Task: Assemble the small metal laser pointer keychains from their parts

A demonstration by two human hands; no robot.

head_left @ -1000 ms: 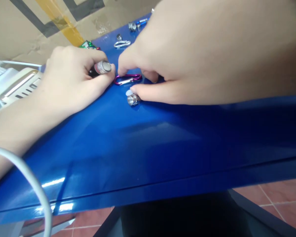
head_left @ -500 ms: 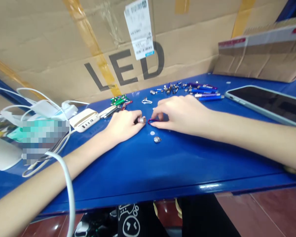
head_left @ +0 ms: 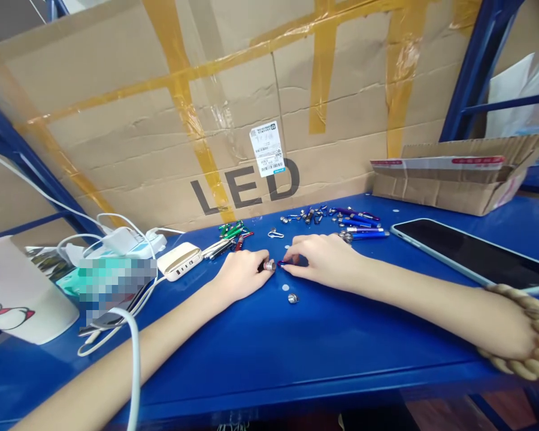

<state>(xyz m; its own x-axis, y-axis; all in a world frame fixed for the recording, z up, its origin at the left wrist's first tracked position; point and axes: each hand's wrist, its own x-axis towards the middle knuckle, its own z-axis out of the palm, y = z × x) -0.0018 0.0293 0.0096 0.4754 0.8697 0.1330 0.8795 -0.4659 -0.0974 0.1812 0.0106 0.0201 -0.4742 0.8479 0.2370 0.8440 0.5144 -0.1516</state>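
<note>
My left hand (head_left: 240, 274) is closed on a small dark tube (head_left: 268, 265) with a ribbed silver end that points right. Just across from it, my right hand (head_left: 326, 257) pinches a small purple clip (head_left: 282, 263), mostly covered by the fingertips. The clip and the silver end are very close; I cannot tell whether they touch. A shiny silver cap (head_left: 293, 298) lies on the blue table in front of the hands. Behind them is a loose silver carabiner (head_left: 275, 234). Green clips (head_left: 233, 229) and blue tubes (head_left: 363, 234) lie farther back.
A large cardboard box (head_left: 341, 161) marked LED stands behind the blue tabletop (head_left: 269, 353). At right are a phone (head_left: 458, 245) and an open carton (head_left: 440, 185). To the left are a white charger (head_left: 179, 261), cables and a white cup (head_left: 36, 305). A thick white cable (head_left: 135, 359) crosses my left forearm.
The view has tilted upward, showing more of the box and less of the floor. Both hands stay close together, and less of the purple clip shows at my right fingertips.
</note>
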